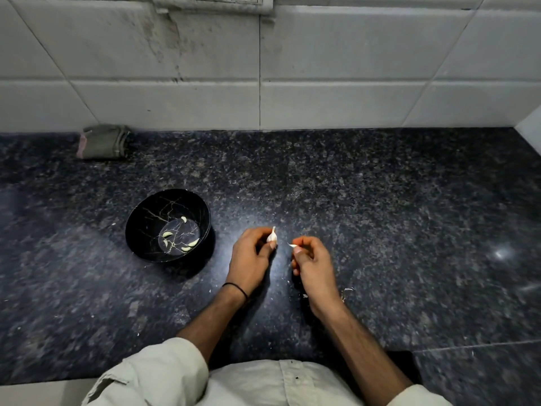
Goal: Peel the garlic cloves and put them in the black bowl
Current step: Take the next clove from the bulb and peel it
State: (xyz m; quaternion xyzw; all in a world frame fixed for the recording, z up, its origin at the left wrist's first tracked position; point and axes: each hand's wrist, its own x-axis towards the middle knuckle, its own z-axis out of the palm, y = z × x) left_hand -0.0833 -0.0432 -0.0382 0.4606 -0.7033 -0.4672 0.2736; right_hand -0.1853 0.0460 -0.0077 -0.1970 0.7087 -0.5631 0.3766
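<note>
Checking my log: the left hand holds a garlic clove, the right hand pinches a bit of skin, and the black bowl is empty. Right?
No: in the head view the bowl holds several peeled cloves. The left hand does hold a garlic clove, and the right hand pinches skin.

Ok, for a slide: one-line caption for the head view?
Left hand holds a garlic clove, right hand pinches a skin scrap; peeled cloves lie in the black bowl.

Dim overall, bright glare patches on the dark counter (pixel 502 253), edges blurred and bowed.
</note>
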